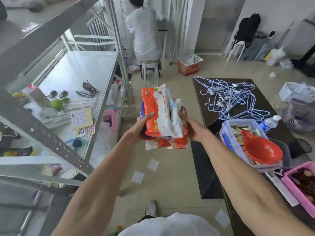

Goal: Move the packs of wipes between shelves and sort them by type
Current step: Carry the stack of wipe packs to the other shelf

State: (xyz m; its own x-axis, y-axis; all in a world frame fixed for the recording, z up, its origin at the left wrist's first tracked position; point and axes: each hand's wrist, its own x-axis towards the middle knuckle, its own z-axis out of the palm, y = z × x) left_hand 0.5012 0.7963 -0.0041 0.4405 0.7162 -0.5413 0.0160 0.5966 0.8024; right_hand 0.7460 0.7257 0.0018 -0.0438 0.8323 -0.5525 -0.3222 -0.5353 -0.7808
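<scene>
I hold a bundle of several packs of wipes [160, 116] in front of me over the floor, between both hands. Most packs are orange and white; a slimmer white and blue pack [175, 114] stands among them, and a purple edge shows at the left. My left hand [143, 124] grips the bundle's left side with the thumb on the top orange pack. My right hand [190, 126] presses against its right side. The lowest pack [167, 143] lies flat under the others.
A metal shelf unit [102, 92] stands at my left, its shelf holding fruit, glasses, a card and small items. A dark table [213, 106] at my right carries tangled hangers [231, 97], a clear box with a red scoop [260, 149], a bottle and a pink basket. A person sits on a stool ahead.
</scene>
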